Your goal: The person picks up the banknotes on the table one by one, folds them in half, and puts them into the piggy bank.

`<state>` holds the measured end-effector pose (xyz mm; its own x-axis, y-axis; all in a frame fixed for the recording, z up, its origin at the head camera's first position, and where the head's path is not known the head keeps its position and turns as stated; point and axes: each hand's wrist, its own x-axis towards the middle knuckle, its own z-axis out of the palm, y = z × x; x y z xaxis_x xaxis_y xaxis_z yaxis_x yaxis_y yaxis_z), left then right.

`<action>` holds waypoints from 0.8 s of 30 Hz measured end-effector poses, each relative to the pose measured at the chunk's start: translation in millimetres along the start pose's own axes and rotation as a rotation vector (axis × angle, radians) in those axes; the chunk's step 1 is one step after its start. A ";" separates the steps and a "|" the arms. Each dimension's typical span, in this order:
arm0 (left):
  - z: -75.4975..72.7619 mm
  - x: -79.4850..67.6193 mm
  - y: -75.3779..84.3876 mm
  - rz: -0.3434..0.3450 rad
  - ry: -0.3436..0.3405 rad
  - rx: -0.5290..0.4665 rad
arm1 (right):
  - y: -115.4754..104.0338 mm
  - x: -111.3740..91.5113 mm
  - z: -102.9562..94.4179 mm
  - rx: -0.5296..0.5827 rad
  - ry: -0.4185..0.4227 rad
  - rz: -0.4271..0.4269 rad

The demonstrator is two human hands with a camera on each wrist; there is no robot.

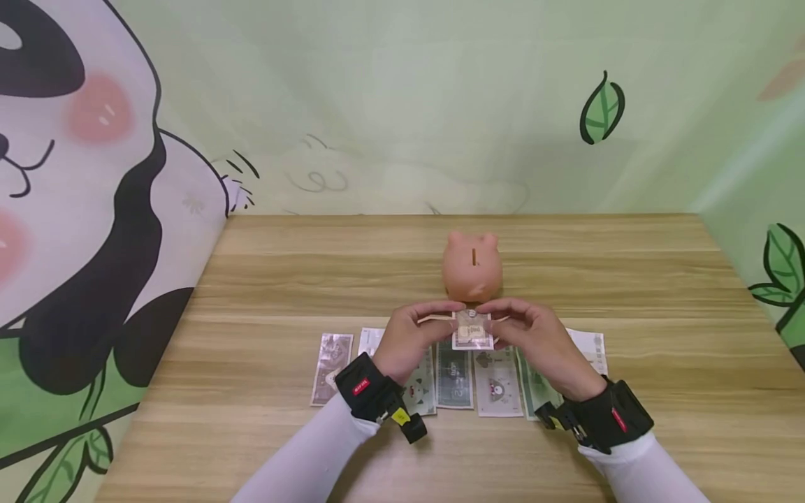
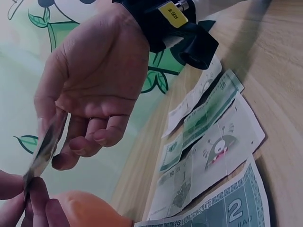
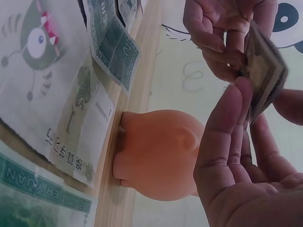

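Brownish paper note [image 1: 472, 334], apparently folded though blurred, is pinched at opposite edges by the left hand [image 1: 409, 339] and right hand [image 1: 534, 339], thumbs against fingers. Held above the bench [image 1: 264, 279], near an orange piggy bank [image 1: 472, 276]; other notes [image 1: 499, 391] lie below.

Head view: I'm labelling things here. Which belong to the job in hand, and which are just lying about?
Probably in the job:
held note, between left hand and right hand
piggy bank, just beyond
notes laid out on the table

Just around it:
panda backdrop
wristbands, worn
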<state>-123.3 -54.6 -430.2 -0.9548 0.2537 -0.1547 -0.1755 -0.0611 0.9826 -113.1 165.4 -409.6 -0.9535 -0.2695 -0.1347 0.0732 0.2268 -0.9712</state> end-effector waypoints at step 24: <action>1.7 -0.1 -1.1 0.109 -0.047 0.067 | 3.8 0.0 5.4 -0.028 0.029 -0.040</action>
<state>-122.6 -52.9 -431.1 -0.9547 0.2944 -0.0433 -0.0533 -0.0261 0.9982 -111.3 161.2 -414.3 -0.9637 -0.2516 -0.0898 0.0272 0.2423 -0.9698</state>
